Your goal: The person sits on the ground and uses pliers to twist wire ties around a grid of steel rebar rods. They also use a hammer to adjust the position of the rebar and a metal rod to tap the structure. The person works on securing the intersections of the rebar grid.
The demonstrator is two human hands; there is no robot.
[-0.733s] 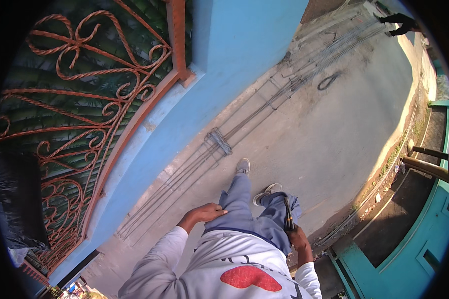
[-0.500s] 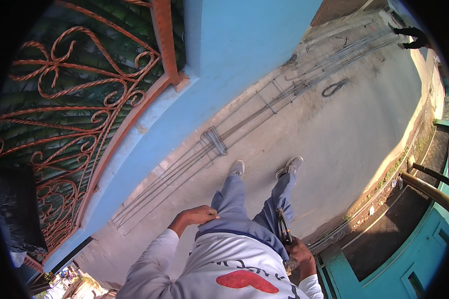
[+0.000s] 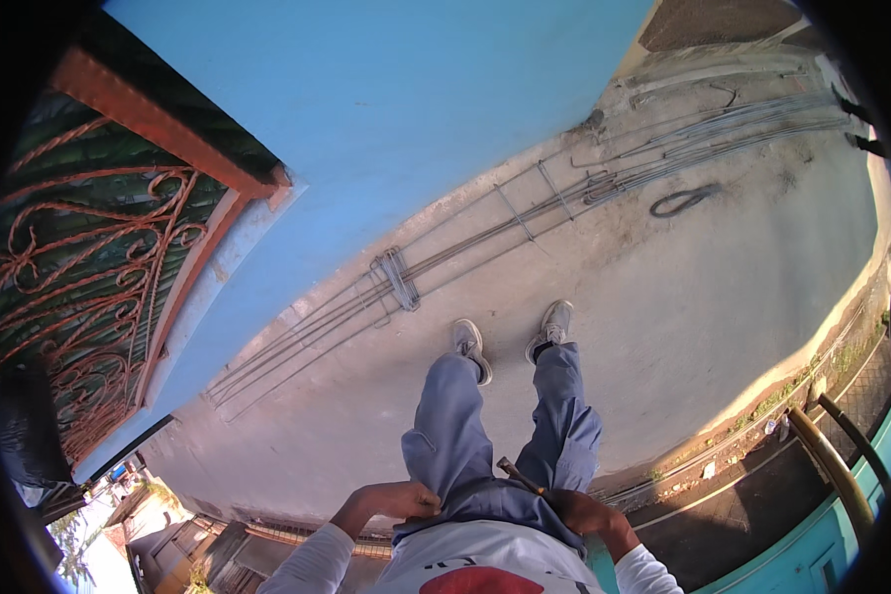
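My left hand (image 3: 406, 500) is closed at the left hip, its fingertips pinching the cloth of my blue-grey trousers (image 3: 450, 421). At the right side of the waist my right hand (image 3: 579, 510) is closed around what looks like a pair of pincers (image 3: 522, 476), whose end points up and left across the trousers. Part of the tool and some of the right fingers are hidden against the cloth. Ahead of my shoes lie long steel reinforcing bars (image 3: 465, 254), with a bundle of bent stirrups (image 3: 395, 278) resting across them.
A blue wall (image 3: 366, 129) with a rust-red scroll grille (image 3: 119, 252) runs along the left. On the concrete ground (image 3: 683, 307) lies a coil of wire (image 3: 684, 200). Another person's dark legs (image 3: 861, 124) stand at the far right. Turquoise panels (image 3: 812, 554) and poles (image 3: 832, 475) are at the lower right.
My view has shifted, and my feet now stand closer together. My right hand has come in from the side to the waist with the pincers. My left hand stays at the trousers.
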